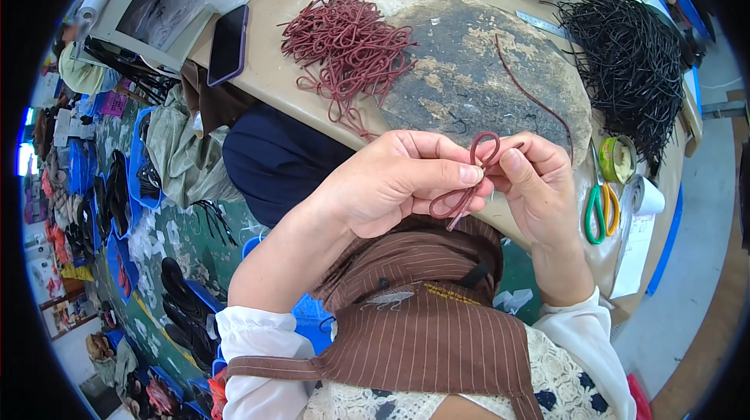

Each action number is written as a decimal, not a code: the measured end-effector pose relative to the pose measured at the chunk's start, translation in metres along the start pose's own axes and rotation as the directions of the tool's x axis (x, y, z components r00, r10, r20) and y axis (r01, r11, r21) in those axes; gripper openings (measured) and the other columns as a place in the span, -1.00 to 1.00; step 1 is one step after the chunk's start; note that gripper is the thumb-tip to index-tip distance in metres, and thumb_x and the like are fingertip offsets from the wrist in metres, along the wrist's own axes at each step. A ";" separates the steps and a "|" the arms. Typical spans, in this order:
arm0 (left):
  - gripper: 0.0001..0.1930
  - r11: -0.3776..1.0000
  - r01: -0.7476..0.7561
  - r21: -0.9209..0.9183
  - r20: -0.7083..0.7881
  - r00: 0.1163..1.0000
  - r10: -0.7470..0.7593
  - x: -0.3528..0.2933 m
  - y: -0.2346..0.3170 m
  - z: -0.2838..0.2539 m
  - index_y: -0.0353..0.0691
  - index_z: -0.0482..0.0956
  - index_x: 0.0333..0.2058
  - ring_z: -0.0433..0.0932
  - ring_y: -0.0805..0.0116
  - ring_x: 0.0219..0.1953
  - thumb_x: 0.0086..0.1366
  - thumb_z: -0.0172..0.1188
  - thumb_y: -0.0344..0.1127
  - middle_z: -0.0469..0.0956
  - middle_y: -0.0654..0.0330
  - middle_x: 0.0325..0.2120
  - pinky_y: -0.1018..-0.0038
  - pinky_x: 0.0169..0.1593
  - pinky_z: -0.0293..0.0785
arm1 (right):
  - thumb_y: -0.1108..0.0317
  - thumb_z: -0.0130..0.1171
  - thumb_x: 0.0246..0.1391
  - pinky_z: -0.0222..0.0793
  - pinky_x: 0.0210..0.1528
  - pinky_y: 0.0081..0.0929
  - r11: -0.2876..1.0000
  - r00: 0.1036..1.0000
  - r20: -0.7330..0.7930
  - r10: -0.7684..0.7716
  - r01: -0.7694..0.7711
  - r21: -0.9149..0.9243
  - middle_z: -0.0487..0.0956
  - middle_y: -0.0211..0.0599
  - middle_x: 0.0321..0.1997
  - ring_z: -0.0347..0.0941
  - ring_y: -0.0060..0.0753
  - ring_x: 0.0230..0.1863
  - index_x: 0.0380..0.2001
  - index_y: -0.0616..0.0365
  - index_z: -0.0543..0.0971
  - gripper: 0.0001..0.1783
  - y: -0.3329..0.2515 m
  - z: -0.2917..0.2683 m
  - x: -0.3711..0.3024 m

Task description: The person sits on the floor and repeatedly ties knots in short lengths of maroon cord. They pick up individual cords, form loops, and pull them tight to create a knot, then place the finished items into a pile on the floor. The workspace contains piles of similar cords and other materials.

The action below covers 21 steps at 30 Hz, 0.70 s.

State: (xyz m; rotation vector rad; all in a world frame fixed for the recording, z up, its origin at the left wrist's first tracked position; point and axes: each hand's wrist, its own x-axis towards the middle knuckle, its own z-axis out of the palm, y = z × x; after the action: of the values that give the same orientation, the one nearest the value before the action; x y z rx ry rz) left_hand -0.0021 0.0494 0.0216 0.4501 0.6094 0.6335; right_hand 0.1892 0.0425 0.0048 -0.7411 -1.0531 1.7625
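Between my two hands, above the near edge of the table, is a dark red cord (485, 137) bent into loops like a small bow. My left hand (406, 178) pinches it with thumb and fingers near the crossing. The thumb and forefinger of my right hand (535, 182) grip its other side, where a short end pokes out. One loop stands up and another hangs low to the left with a cord tip. Beyond my hands, a single straight red cord (522, 85) lies on a worn round board (445, 53). A pile of looped red cords (344, 45) sits on the board's left.
A heap of black cords (625, 60) lies at right, near a metal ruler (541, 23). Scissors with green and orange handles (595, 213), a small green tin (619, 160) and a white roll (647, 195) are nearer. A phone (227, 45) rests at the table's left edge.
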 end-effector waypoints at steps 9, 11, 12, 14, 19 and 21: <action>-0.90 0.984 -0.012 0.180 -0.028 0.999 0.017 0.002 0.002 -0.006 -0.36 0.49 -0.42 0.49 0.45 -0.52 0.09 0.15 -0.45 0.54 0.00 -0.48 0.65 -0.54 0.30 | 0.48 0.01 0.06 0.41 -0.21 -0.54 0.990 0.998 0.039 0.041 -0.035 -0.140 0.51 -0.25 -0.34 0.45 -0.51 -0.30 -0.32 0.38 0.43 -0.85 -0.012 0.008 0.001; -0.91 0.986 0.035 0.162 -0.035 0.999 -0.029 0.002 0.004 -0.006 -0.36 0.50 -0.43 0.50 0.42 -0.51 0.09 0.16 -0.46 0.54 -0.01 -0.47 0.65 -0.53 0.31 | 0.50 0.03 0.05 0.40 -0.23 -0.57 0.981 0.997 0.026 0.077 -0.071 -0.179 0.50 -0.27 -0.35 0.44 -0.54 -0.30 -0.34 0.37 0.43 -0.87 -0.010 0.006 0.002; -0.91 0.987 0.056 0.153 -0.040 0.998 -0.051 0.003 0.005 -0.006 -0.36 0.50 -0.44 0.51 0.40 -0.50 0.08 0.16 -0.46 0.54 -0.01 -0.47 0.65 -0.52 0.32 | 0.49 0.03 0.05 0.39 -0.23 -0.59 0.981 0.997 0.013 0.073 -0.069 -0.184 0.50 -0.27 -0.34 0.44 -0.55 -0.31 -0.34 0.37 0.44 -0.87 -0.009 0.005 0.001; -0.92 0.987 0.090 0.135 -0.026 0.996 -0.087 0.005 0.007 -0.008 -0.36 0.50 -0.44 0.53 0.37 -0.48 0.08 0.16 -0.47 0.54 -0.02 -0.46 0.66 -0.52 0.33 | 0.49 0.03 0.05 0.39 -0.24 -0.61 0.979 0.998 -0.013 0.064 -0.066 -0.192 0.51 -0.27 -0.34 0.44 -0.57 -0.31 -0.35 0.36 0.44 -0.87 -0.007 0.005 0.000; -0.93 0.982 0.145 0.118 0.034 0.988 -0.150 0.007 0.010 -0.011 -0.34 0.49 -0.45 0.55 0.33 -0.44 0.06 0.17 -0.49 0.55 -0.03 -0.45 0.66 -0.51 0.34 | 0.48 0.03 0.05 0.37 -0.22 -0.64 0.989 0.994 -0.011 0.111 -0.112 -0.094 0.51 -0.26 -0.32 0.43 -0.58 -0.29 -0.36 0.35 0.45 -0.87 -0.005 0.004 -0.003; -0.94 0.979 0.163 0.122 0.042 0.985 -0.170 0.008 0.012 -0.011 -0.34 0.49 -0.46 0.55 0.33 -0.44 0.06 0.17 -0.49 0.55 -0.03 -0.45 0.66 -0.51 0.34 | 0.47 0.03 0.06 0.37 -0.21 -0.64 0.989 0.991 -0.012 0.132 -0.132 -0.063 0.51 -0.25 -0.32 0.43 -0.58 -0.28 -0.35 0.35 0.45 -0.87 -0.004 0.002 -0.003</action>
State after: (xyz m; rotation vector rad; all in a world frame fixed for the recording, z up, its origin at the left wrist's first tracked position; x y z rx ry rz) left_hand -0.0087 0.0659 0.0169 0.5189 0.6302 0.4263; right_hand 0.1900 0.0395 0.0092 -0.8738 -1.0806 1.8434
